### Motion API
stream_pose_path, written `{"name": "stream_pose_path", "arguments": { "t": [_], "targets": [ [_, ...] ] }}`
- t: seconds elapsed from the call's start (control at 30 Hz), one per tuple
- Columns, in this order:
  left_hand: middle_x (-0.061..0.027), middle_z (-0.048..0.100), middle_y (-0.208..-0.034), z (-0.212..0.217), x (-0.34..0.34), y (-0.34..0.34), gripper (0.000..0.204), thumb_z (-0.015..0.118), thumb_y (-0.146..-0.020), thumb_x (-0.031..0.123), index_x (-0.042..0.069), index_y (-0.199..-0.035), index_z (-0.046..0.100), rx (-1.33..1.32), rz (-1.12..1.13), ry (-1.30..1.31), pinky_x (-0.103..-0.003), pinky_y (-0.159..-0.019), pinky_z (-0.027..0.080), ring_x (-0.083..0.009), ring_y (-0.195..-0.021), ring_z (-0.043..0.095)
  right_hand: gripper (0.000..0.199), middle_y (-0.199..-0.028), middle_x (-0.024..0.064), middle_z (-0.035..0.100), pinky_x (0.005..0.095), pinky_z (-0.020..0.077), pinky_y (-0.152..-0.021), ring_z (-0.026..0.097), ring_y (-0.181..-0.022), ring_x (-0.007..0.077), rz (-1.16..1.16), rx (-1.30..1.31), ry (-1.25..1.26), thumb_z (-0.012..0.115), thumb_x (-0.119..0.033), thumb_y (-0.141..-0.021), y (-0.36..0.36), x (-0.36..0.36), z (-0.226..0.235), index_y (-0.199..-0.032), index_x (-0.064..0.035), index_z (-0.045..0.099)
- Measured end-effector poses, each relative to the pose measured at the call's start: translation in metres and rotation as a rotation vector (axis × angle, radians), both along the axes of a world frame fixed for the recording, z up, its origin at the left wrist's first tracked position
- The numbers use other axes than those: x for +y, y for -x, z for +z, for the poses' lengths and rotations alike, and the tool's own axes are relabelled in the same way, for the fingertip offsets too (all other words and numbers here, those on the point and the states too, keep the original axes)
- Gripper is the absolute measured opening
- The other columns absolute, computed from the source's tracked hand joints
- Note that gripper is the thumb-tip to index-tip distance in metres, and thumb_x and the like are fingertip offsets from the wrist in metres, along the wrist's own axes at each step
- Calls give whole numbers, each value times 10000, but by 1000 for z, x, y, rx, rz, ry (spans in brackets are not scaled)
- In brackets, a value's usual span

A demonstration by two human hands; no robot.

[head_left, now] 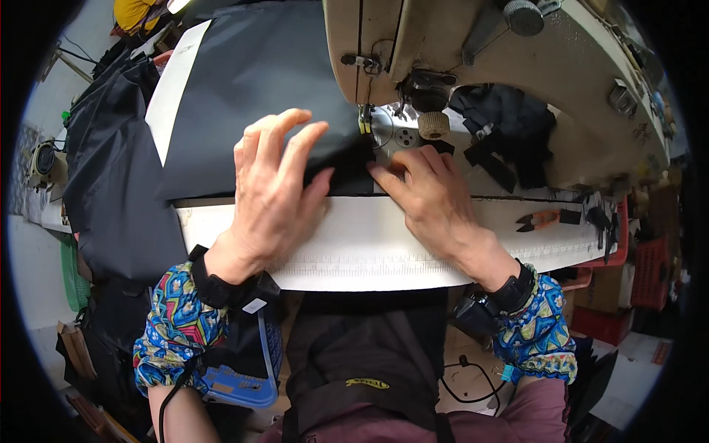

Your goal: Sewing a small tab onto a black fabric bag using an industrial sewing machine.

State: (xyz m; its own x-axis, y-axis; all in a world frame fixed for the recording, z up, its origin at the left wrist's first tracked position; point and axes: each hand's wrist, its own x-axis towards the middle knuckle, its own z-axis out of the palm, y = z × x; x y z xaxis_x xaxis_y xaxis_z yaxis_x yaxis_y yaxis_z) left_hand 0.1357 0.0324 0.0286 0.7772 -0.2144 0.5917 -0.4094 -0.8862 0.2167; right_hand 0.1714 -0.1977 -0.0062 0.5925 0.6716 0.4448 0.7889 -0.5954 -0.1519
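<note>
A dark fabric piece (251, 96) lies flat on the sewing machine bed, its right edge beside the presser foot (365, 118). Over its near part hovers my left hand (273, 177), fingers spread and slightly bent, holding nothing; it is a little blurred. Close in front of the presser foot, my right hand (432, 188) has its fingers curled and its thumb at the fabric's right edge, pinching it there. The fingertips' undersides are hidden. Above stands the cream sewing machine head (377, 44) with a ridged knob (433, 125).
A bundle of black cloth (509, 125) lies under the machine arm. Orange-handled thread snips (543, 219) rest on the white table edge (354, 258), which bears a ruler scale. More dark fabric (111, 162) hangs at the left. Below is a blue basket (247, 387); red crates (650, 273) stand right.
</note>
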Motion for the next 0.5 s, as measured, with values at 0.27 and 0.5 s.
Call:
{"name": "stream_pose_path", "arguments": {
  "t": [0.27, 0.5],
  "targets": [
    [-171, 704, -1213, -22, 12, -12, 304, 690, -800, -57, -22, -1100, 726, 206, -487, -47, -456, -1092, 491, -323, -1227, 638, 406, -1019, 62, 575, 384, 459, -827, 561, -997, 239, -7, 6, 40, 642, -18, -767, -6, -2, 2, -1163, -81, 711],
    [-166, 716, -1192, -30, 22, -31, 266, 702, -810, -2, -28, -1073, 733, 111, -515, -137, -413, -1042, 532, -315, -1183, 663, 487, -1056, 122, 696, 435, 523, -859, 657, -933, 313, -185, -169, -274, 560, 105, -671, 13, -58, 13, -1083, -58, 763]
  ]
}}
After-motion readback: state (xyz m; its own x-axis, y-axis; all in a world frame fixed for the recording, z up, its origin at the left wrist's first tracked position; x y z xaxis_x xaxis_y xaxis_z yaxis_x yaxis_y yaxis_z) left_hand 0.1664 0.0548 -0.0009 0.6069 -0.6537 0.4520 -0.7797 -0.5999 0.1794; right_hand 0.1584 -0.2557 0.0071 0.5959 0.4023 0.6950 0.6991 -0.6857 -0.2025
